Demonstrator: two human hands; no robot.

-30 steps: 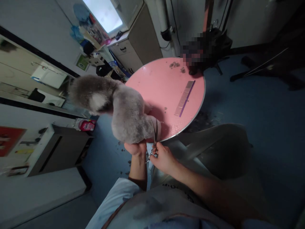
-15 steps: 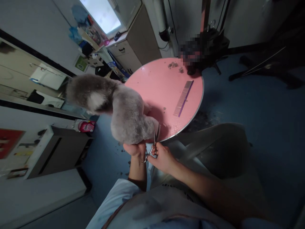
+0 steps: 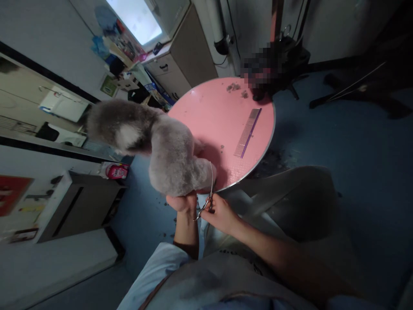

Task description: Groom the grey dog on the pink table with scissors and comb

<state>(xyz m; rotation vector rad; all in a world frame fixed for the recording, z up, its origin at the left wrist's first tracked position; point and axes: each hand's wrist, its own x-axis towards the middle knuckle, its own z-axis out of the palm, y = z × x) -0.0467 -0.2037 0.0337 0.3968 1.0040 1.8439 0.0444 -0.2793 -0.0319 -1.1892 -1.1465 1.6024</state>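
A small grey fluffy dog (image 3: 161, 144) stands at the near edge of a round pink grooming table (image 3: 222, 116), its rear toward me. My left hand (image 3: 182, 201) grips the dog's hindquarters from below. My right hand (image 3: 219, 213) holds curved scissors (image 3: 209, 191), fingers in the loops, with the blades closed and lying against the fur of the dog's rear right side.
A purple comb (image 3: 247, 132) lies on the table's right half, with clumps of cut fur (image 3: 234, 87) at the far edge. A dark stand (image 3: 284, 56) sits behind the table. Cabinets (image 3: 183, 60) and shelves line the left wall. Fur clippings litter the blue floor (image 3: 277, 159).
The scissor blades were spread half a second ago and are now closed against the fur. Both hands and the dog stayed nearly in place; the view shifted slightly.
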